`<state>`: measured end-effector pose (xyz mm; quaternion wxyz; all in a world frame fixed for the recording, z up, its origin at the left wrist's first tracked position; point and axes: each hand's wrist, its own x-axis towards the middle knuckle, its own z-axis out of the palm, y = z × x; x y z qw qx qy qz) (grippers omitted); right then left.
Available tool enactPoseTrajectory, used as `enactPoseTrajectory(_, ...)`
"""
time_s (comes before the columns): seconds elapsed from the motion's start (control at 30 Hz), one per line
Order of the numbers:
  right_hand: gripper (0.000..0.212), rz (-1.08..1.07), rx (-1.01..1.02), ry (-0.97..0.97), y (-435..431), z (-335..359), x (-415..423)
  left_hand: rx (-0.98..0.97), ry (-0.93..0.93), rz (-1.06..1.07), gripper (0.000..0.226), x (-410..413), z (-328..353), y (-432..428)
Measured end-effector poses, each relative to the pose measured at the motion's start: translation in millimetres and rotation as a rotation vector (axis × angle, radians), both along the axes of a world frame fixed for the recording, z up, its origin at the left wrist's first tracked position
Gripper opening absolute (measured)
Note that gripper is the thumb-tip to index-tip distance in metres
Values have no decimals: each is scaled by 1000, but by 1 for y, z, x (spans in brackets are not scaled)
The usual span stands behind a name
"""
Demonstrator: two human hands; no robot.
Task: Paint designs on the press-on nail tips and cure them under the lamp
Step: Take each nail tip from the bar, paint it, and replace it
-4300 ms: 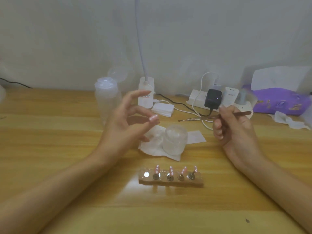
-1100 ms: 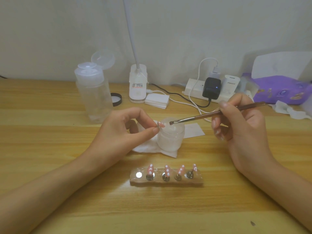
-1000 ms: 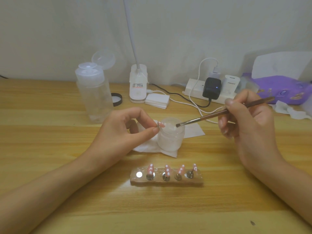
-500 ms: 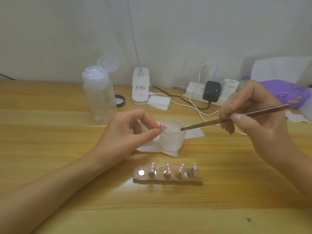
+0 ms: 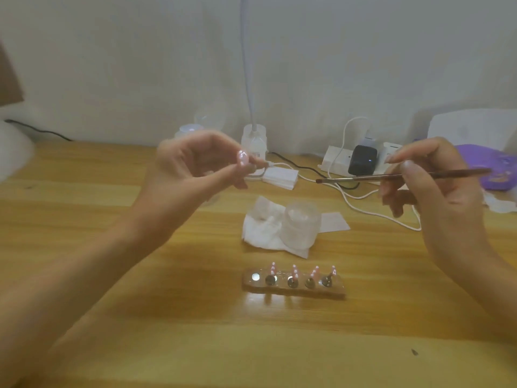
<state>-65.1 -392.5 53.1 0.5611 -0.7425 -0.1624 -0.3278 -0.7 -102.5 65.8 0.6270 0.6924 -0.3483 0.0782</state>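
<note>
My left hand (image 5: 190, 169) is raised above the table and pinches a small pink nail tip (image 5: 242, 158) between thumb and fingers. My right hand (image 5: 430, 189) holds a thin brown brush (image 5: 391, 177) level, its bristle end pointing left, a short gap away from the nail tip. Below them a small frosted jar (image 5: 300, 225) stands open on a white tissue (image 5: 263, 231). Nearer to me lies a wooden holder (image 5: 293, 287) carrying several pink nail tips on metal stands. The white lamp base (image 5: 254, 147) with its neck rising out of view stands at the back. The frame is motion-blurred.
A clear plastic bottle (image 5: 187, 130) is partly hidden behind my left hand. A white power strip (image 5: 335, 161) with a black adapter (image 5: 362, 161) and trailing white cables sits back right. A purple packet (image 5: 486, 169) and a white box (image 5: 472, 130) lie at the far right.
My left hand has lifted the nail tip up from beside the jar. My right hand has pulled the brush out of the jar and raised it level with the tip.
</note>
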Motion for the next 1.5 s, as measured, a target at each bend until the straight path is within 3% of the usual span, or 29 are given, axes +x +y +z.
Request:
enactPoseTrajectory(0.2, 23, -3, 23, 36, -2, -8, 1, 430, 110, -118, 8, -21, -38, 14)
enactPoseTrajectory(0.3, 25, -2, 31, 62, -2, -13, 2, 541, 93, -147, 8, -22, -45, 11)
enactPoseTrajectory(0.6, 24, 2, 66, 93, -1, -21, 4, 606, 98, -101, 21, -33, -44, 4)
enactPoseTrajectory(0.87, 25, -2, 90, 114, -2, -21, 4, 566, 34, -1, 12, -50, -50, -11)
enactPoseTrajectory(1.07, 15, 11, 172, 139, -2, -19, 3, 658, -363, 147, 10, -56, -54, -10)
enactPoseTrajectory(1.13, 16, 15, 236, 165, -2, -19, 4, 624, -415, 179, 7, -57, -49, -9)
enactPoseTrajectory(1.27, 23, 45, 337, 220, -2, -20, 7, 399, -211, 22, 8, -43, -22, -8)
enactPoseTrajectory(1.5, 22, 127, 536, 366, 0, -23, 7, 234, 186, -24, 17, 6, -19, -32)
